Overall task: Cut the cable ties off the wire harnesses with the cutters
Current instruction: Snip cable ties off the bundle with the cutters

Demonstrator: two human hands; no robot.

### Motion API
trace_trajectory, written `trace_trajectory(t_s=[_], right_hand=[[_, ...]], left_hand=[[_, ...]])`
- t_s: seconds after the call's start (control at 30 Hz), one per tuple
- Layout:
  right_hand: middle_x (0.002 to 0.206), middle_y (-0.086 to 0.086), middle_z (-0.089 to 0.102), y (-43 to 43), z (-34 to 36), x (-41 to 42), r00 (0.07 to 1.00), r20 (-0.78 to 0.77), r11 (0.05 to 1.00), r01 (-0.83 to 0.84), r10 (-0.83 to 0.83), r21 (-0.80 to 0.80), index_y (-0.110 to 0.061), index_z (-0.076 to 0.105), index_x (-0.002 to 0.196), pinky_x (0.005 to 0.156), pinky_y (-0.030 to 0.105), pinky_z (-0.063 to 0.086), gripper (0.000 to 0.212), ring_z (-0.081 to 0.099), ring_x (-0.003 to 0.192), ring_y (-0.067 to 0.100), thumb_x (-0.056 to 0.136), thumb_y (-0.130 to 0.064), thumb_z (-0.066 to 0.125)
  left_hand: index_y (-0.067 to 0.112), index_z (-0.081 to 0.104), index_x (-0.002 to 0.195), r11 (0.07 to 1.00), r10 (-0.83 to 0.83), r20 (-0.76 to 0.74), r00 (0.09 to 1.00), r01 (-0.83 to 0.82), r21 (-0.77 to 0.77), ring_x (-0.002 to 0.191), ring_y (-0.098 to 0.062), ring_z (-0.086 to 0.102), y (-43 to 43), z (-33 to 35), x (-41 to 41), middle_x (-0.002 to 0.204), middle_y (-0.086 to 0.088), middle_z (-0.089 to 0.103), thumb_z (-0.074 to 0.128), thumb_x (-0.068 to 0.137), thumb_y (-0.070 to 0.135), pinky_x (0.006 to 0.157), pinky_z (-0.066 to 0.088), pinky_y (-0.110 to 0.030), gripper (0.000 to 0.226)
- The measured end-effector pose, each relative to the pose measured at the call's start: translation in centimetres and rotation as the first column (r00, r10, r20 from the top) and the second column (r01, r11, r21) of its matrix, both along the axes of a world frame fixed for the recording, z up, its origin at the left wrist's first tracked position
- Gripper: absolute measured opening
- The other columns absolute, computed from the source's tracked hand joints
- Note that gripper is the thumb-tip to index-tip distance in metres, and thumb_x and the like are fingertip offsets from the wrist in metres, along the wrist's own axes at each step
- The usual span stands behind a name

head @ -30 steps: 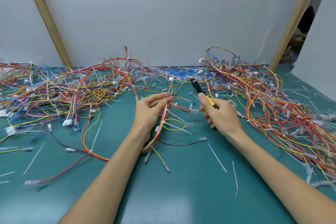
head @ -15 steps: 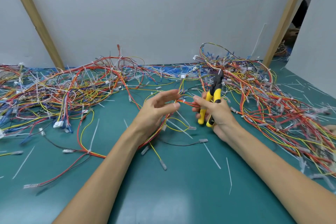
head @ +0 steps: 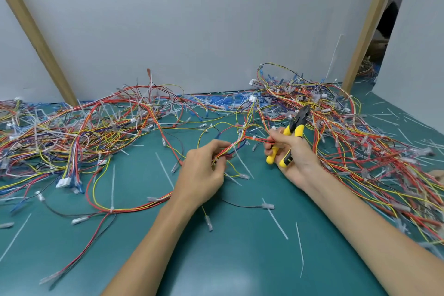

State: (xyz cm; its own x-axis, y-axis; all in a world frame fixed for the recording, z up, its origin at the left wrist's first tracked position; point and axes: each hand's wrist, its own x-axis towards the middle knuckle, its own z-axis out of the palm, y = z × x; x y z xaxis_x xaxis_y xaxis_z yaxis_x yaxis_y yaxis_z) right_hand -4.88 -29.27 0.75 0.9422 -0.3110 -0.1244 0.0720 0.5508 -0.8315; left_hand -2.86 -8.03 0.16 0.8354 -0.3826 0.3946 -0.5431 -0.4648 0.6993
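No containers in view, just a teal table (head: 240, 259) with loose material on it. Left wire pile (head: 79, 132) spreads across the left and centre rear; right wire pile (head: 355, 137) runs from the back wall down the right edge. Both are red, yellow, orange, blue and black leads with white connectors and ties mixed in. Cut white tie pieces (head: 278, 223) lie scattered on the bare mat near the forearms.

Left hand (head: 204, 173) is back-up, fingers curled closed, thumb and fingertips pinching a wire harness (head: 242, 142) of red, orange and yellow leads. The harness runs up and right from that pinch to the right hand, lifted off the mat between the two hands. A white cable tie (head: 236, 151) sits on the bundle just right of the left fingertips, tail hanging down.

Right hand (head: 293, 151) is closed around the cutters (head: 294, 130), yellow-and-black handles in the palm, lower handle ends sticking out below the fingers. Thumb and forefinger of the same hand also pinch the harness's right end. Cutter head points up and away over the right pile, clear of the harness; whether the blades are parted cannot be told. The hands are near each other, not touching.
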Motion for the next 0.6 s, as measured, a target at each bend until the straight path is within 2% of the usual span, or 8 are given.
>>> trace_trajectory(t_s=[0.1, 0.2, 0.27, 0.37, 0.47, 0.53, 0.6], right_hand=[[0.066, 0.007, 0.059, 0.22, -0.33, 0.08, 1.000, 0.010, 0.997, -0.003, 0.004, -0.077, -0.013, 0.054, 0.082, 0.051, 0.028, 0.046, 0.019, 0.057, 0.057, 0.022, 0.091, -0.001, 0.065], [0.067, 0.007, 0.059, 0.37, -0.47, 0.05, 1.000, 0.017, 0.990, -0.014, 0.016, -0.140, -0.012, 0.054, 0.087, 0.053, 0.029, 0.047, 0.016, 0.058, 0.056, 0.021, 0.092, 0.001, 0.063], [0.066, 0.006, 0.059, 0.32, -0.46, 0.00, 0.999, 0.017, 0.989, -0.024, 0.027, -0.145, -0.012, 0.055, 0.087, 0.053, 0.029, 0.048, 0.016, 0.058, 0.057, 0.020, 0.092, 0.001, 0.063], [0.067, 0.007, 0.059, 0.24, -0.42, 0.00, 1.000, 0.014, 0.992, -0.023, 0.025, -0.127, -0.011, 0.055, 0.088, 0.055, 0.029, 0.048, 0.015, 0.057, 0.058, 0.021, 0.092, 0.000, 0.064], [0.069, 0.008, 0.059, 0.28, -0.43, 0.01, 1.000, 0.018, 0.990, -0.020, 0.022, -0.139, -0.011, 0.054, 0.089, 0.055, 0.030, 0.048, 0.015, 0.058, 0.059, 0.022, 0.092, 0.000, 0.065], [0.069, 0.008, 0.059, 0.35, -0.41, -0.01, 0.999, 0.022, 0.987, -0.030, 0.034, -0.158, -0.012, 0.054, 0.089, 0.056, 0.030, 0.048, 0.016, 0.059, 0.059, 0.021, 0.092, 0.000, 0.064], [0.068, 0.007, 0.058, 0.37, -0.41, -0.04, 0.999, 0.023, 0.984, -0.041, 0.046, -0.172, -0.012, 0.054, 0.088, 0.056, 0.030, 0.048, 0.017, 0.059, 0.059, 0.021, 0.093, 0.001, 0.063]], left_hand=[[0.029, 0.062, 0.111, 0.997, 0.074, 0.027, 0.997, -0.075, 0.027, 0.089, -0.010, 0.066, -0.50, -0.13, -0.40, 0.096, 0.016, 0.072, 0.049, 0.089, 0.016, 0.081, 0.052, -0.035, 0.029], [0.032, 0.060, 0.102, 0.992, 0.127, 0.114, 0.985, -0.127, -0.009, 0.068, -0.012, 0.054, -0.93, -0.28, -0.61, 0.077, 0.016, 0.062, 0.047, 0.090, 0.035, 0.065, 0.044, -0.034, 0.018], [0.032, 0.059, 0.100, 0.990, 0.142, 0.182, 0.973, -0.142, -0.013, 0.065, -0.016, 0.054, -1.11, -0.29, -0.75, 0.069, 0.012, 0.059, 0.053, 0.096, 0.042, 0.060, 0.044, -0.035, 0.013], [0.033, 0.061, 0.101, 0.966, 0.214, 0.314, 0.925, -0.248, 0.073, 0.071, -0.020, 0.060, -1.00, -0.35, -0.60, 0.083, 0.011, 0.064, 0.062, 0.095, 0.037, 0.061, 0.048, -0.036, 0.007], [0.027, 0.067, 0.105, 0.945, 0.216, 0.441, 0.871, -0.300, 0.132, 0.083, -0.023, 0.059, -0.79, -0.27, -0.04, 0.101, 0.008, 0.064, 0.069, 0.091, 0.024, 0.074, 0.044, -0.039, 0.014], [0.024, 0.067, 0.110, 0.946, 0.196, 0.487, 0.851, -0.294, 0.133, 0.087, -0.024, 0.060, -0.76, -0.10, 0.18, 0.097, 0.006, 0.066, 0.071, 0.090, 0.021, 0.076, 0.045, -0.040, 0.021], [0.025, 0.066, 0.108, 0.961, 0.178, 0.466, 0.867, -0.255, 0.108, 0.079, -0.023, 0.063, -0.82, 0.04, 0.12, 0.092, 0.008, 0.067, 0.072, 0.090, 0.024, 0.069, 0.050, -0.041, 0.019]])
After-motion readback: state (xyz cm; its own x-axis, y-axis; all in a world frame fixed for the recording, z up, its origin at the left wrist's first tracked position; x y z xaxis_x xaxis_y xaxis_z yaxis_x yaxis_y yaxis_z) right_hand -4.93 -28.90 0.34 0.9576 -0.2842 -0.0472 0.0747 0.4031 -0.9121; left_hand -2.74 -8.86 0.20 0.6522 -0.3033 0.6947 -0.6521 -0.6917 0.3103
